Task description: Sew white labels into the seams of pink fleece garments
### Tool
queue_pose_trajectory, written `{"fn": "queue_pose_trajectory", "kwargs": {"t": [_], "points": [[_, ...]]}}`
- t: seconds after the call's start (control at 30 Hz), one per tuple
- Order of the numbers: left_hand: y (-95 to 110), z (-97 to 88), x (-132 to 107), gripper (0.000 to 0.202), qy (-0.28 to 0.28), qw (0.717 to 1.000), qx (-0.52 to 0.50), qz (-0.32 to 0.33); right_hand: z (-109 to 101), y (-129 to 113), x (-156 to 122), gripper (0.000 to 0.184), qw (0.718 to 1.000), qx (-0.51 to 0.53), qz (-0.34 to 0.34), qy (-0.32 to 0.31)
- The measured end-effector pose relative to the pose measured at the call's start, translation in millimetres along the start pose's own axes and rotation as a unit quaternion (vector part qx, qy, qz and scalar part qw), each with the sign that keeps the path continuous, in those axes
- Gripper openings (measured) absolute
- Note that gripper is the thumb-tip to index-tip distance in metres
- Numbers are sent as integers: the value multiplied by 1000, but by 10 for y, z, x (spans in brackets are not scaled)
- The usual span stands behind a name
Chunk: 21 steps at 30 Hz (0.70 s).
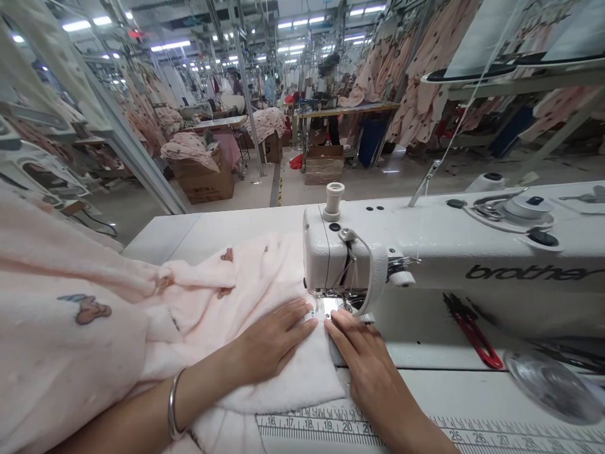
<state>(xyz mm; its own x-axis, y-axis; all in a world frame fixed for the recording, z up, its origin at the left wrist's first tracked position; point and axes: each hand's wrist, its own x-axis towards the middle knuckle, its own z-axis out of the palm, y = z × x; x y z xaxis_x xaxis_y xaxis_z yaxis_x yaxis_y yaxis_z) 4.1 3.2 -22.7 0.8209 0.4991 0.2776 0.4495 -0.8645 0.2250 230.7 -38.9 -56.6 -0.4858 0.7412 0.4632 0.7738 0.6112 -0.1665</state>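
A pale pink plush fabric [293, 378] printed with small brown bears lies across the sewing machine's bed, its edge under the needle area. My left hand [271, 343] rests flat on it, fingers stretched toward the presser foot. Close to its fingertips shows a small white label [311, 313] with dark print. My right hand [362, 347] lies at the fabric's right edge, its fingers extended and their tips just in front of the presser foot; its thumb is hidden. The white sewing machine head [326, 252] stands directly beyond both hands.
Red-handled thread snips [477, 334] lie on the machine bed at right, near a clear round dish [553, 384]. A printed ruler [312, 429] runs along the table's front. Beyond are cardboard boxes [203, 180], hanging pink garments [425, 69] and a person farther back.
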Motion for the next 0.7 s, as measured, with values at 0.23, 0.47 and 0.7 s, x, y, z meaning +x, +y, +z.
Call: {"fn": "queue_pose_trajectory", "kwargs": {"t": [0.23, 0.47, 0.7], "points": [[-3, 8, -3, 52, -16, 1000, 3, -10, -18, -21, 34, 73, 999, 14, 41, -28], [-12, 20, 9, 50, -9, 1000, -7, -10, 5, -30, 84, 74, 999, 8, 35, -12], [-15, -9, 26, 50, -19, 1000, -17, -12, 12, -12, 72, 74, 999, 8, 36, -10]]}}
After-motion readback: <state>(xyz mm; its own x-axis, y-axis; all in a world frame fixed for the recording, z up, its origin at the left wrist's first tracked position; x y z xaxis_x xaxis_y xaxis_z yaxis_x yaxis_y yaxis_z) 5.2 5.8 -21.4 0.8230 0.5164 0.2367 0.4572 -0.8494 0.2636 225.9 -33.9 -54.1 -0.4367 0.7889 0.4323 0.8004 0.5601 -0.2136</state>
